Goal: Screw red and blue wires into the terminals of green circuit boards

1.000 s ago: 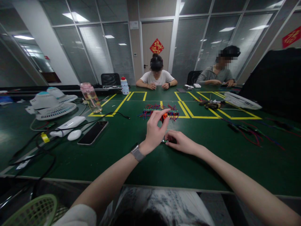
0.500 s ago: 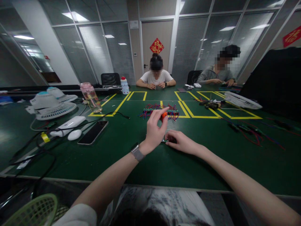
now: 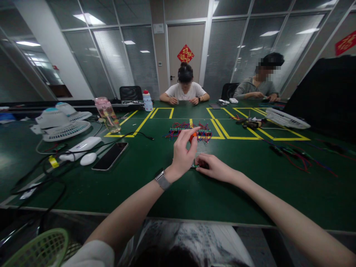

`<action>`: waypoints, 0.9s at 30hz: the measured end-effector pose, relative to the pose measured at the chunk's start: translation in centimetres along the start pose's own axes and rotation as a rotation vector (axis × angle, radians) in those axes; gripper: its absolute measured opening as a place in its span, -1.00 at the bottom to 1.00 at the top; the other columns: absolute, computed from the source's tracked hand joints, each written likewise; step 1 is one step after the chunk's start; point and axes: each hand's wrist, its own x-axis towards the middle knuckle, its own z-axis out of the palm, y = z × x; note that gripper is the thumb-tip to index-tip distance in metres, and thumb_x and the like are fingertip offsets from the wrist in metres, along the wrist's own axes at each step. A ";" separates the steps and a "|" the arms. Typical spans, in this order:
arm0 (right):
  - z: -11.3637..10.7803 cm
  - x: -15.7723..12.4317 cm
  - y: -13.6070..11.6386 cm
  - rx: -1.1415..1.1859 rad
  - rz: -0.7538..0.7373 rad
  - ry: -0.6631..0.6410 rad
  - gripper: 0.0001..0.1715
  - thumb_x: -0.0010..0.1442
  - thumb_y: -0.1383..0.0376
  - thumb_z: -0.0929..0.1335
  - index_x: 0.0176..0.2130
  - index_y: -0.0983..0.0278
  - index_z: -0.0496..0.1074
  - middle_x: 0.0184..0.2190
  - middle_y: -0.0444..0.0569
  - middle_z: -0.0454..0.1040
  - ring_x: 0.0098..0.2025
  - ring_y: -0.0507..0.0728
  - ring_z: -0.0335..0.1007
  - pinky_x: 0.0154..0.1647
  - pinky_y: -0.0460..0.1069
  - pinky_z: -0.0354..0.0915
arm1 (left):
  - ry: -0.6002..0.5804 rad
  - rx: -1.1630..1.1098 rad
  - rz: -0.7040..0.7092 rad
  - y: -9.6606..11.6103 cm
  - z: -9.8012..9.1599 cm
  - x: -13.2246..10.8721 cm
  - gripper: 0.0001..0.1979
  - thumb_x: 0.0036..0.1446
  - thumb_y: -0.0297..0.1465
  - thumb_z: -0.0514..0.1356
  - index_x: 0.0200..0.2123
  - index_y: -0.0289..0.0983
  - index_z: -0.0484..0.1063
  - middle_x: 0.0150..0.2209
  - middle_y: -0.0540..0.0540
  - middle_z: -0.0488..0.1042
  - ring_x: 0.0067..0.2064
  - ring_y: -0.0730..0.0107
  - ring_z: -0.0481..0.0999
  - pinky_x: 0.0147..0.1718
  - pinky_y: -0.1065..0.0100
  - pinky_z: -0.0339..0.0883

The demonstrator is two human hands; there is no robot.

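Observation:
My left hand is closed around the orange handle of a screwdriver, held upright over a small green circuit board. The dark shaft shows just below the fingers; where its tip touches is too small to make out. Fingers of my right hand pinch the board's right edge against the green table. Part of the board is hidden behind my left hand. Just beyond stands a row of green circuit boards with red and blue wires, partly covered by my left hand.
To the left lie a phone, a white oval case, a power strip, cables and white fans. A pink-lidded bottle stands behind. More wired boards lie right. Two people sit across the table.
My hands stay almost in place, with slight finger movement on the screwdriver. Across the table, the person in white has moved their hands apart.

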 end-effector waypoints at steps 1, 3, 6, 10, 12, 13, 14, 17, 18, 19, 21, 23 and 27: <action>0.0 0.0 0.0 0.001 0.000 -0.001 -0.91 0.16 0.39 0.37 -0.26 0.30 0.38 -0.38 -0.09 0.36 -0.37 0.06 0.27 -0.33 -0.06 0.19 | 0.004 0.002 0.001 0.0 0.0 0.0 -0.73 0.30 -0.48 0.04 0.01 -0.24 0.41 -0.09 -0.12 0.48 -0.06 0.38 0.45 -0.03 0.30 0.34; 0.0 0.0 0.0 0.006 -0.004 0.002 -0.91 0.16 0.39 0.37 -0.26 0.30 0.37 -0.37 -0.09 0.36 -0.37 0.06 0.27 -0.33 -0.07 0.20 | 0.006 0.001 0.000 -0.1 0.0 0.0 -0.74 0.30 -0.48 0.05 0.00 -0.24 0.42 -0.10 -0.12 0.49 -0.06 0.38 0.46 -0.04 0.30 0.34; 0.1 0.1 0.1 0.009 -0.010 0.008 -0.91 0.16 0.39 0.37 -0.26 0.29 0.37 -0.37 -0.10 0.36 -0.37 0.06 0.27 -0.34 -0.07 0.19 | -0.005 -0.002 -0.007 0.0 0.0 0.0 -0.74 0.30 -0.47 0.05 0.01 -0.25 0.42 -0.10 -0.13 0.49 -0.07 0.37 0.47 -0.05 0.30 0.35; 0.1 0.0 0.2 0.006 -0.008 0.010 -0.91 0.16 0.39 0.37 -0.27 0.29 0.37 -0.38 -0.10 0.36 -0.37 0.06 0.26 -0.35 -0.07 0.19 | -0.023 -0.012 -0.038 0.0 0.0 0.0 -0.71 0.31 -0.44 0.05 0.06 -0.23 0.40 -0.10 -0.13 0.52 -0.11 0.37 0.50 -0.07 0.29 0.37; 0.1 0.0 0.1 0.003 -0.006 0.010 -0.92 0.15 0.40 0.37 -0.28 0.29 0.37 -0.38 -0.10 0.35 -0.37 0.06 0.26 -0.34 -0.07 0.19 | -0.029 -0.026 -0.045 0.0 -0.1 -0.1 -0.68 0.32 -0.44 0.04 0.10 -0.23 0.37 -0.09 -0.13 0.52 -0.09 0.37 0.50 -0.06 0.29 0.37; 0.1 0.0 0.1 0.004 -0.006 0.011 -0.92 0.15 0.40 0.37 -0.28 0.29 0.37 -0.39 -0.10 0.35 -0.37 0.06 0.26 -0.34 -0.07 0.19 | -0.029 -0.033 -0.043 0.0 -0.1 -0.1 -0.67 0.32 -0.45 0.03 0.12 -0.24 0.35 -0.07 -0.14 0.52 -0.07 0.37 0.50 -0.06 0.29 0.36; 0.1 0.0 0.1 0.005 -0.006 0.011 -0.92 0.15 0.40 0.37 -0.29 0.29 0.37 -0.39 -0.10 0.35 -0.37 0.06 0.26 -0.34 -0.07 0.19 | -0.026 -0.041 -0.039 0.0 -0.1 -0.1 -0.66 0.33 -0.46 0.01 0.13 -0.24 0.35 -0.06 -0.15 0.52 -0.05 0.37 0.50 -0.05 0.30 0.35; 0.0 0.0 0.0 0.012 -0.008 0.010 -0.92 0.15 0.40 0.37 -0.28 0.29 0.37 -0.38 -0.10 0.35 -0.37 0.06 0.27 -0.33 -0.07 0.20 | -0.012 -0.050 -0.020 0.1 -0.1 0.0 -0.66 0.34 -0.47 -0.01 0.13 -0.26 0.34 -0.03 -0.17 0.51 -0.02 0.38 0.49 -0.02 0.31 0.34; 0.0 0.0 0.0 0.015 -0.009 0.009 -0.92 0.15 0.40 0.37 -0.27 0.29 0.37 -0.38 -0.09 0.36 -0.37 0.06 0.27 -0.33 -0.06 0.20 | -0.009 -0.043 -0.013 0.0 -0.1 0.0 -0.67 0.34 -0.47 -0.01 0.12 -0.26 0.35 -0.04 -0.16 0.51 -0.03 0.38 0.49 -0.02 0.31 0.34; 0.0 0.0 0.0 0.017 -0.011 0.008 -0.92 0.16 0.40 0.37 -0.27 0.29 0.37 -0.37 -0.09 0.36 -0.36 0.06 0.28 -0.33 -0.06 0.21 | -0.006 -0.031 -0.006 0.0 0.0 0.0 -0.67 0.33 -0.47 0.00 0.11 -0.26 0.35 -0.05 -0.16 0.51 -0.04 0.38 0.49 -0.02 0.30 0.34; 0.0 0.0 0.0 0.019 -0.011 0.008 -0.92 0.16 0.40 0.37 -0.27 0.29 0.37 -0.37 -0.09 0.36 -0.36 0.07 0.28 -0.32 -0.06 0.21 | -0.002 -0.001 0.010 -0.1 0.0 0.0 -0.69 0.32 -0.46 0.02 0.09 -0.26 0.37 -0.07 -0.15 0.50 -0.06 0.37 0.48 -0.03 0.29 0.35; 0.0 0.0 0.0 0.018 -0.008 0.008 -0.92 0.16 0.39 0.37 -0.27 0.30 0.37 -0.37 -0.09 0.36 -0.36 0.07 0.28 -0.32 -0.06 0.21 | 0.006 0.028 0.022 -0.2 0.1 0.0 -0.71 0.31 -0.44 0.06 0.07 -0.25 0.38 -0.07 -0.15 0.49 -0.07 0.36 0.47 -0.05 0.28 0.36; 0.0 0.0 0.0 0.012 -0.004 0.005 -0.92 0.16 0.38 0.36 -0.28 0.29 0.36 -0.38 -0.09 0.36 -0.36 0.07 0.28 -0.33 -0.06 0.20 | 0.021 0.053 0.031 -0.2 0.1 0.0 -0.73 0.29 -0.41 0.10 0.04 -0.24 0.39 -0.12 -0.13 0.49 -0.11 0.35 0.46 -0.07 0.27 0.37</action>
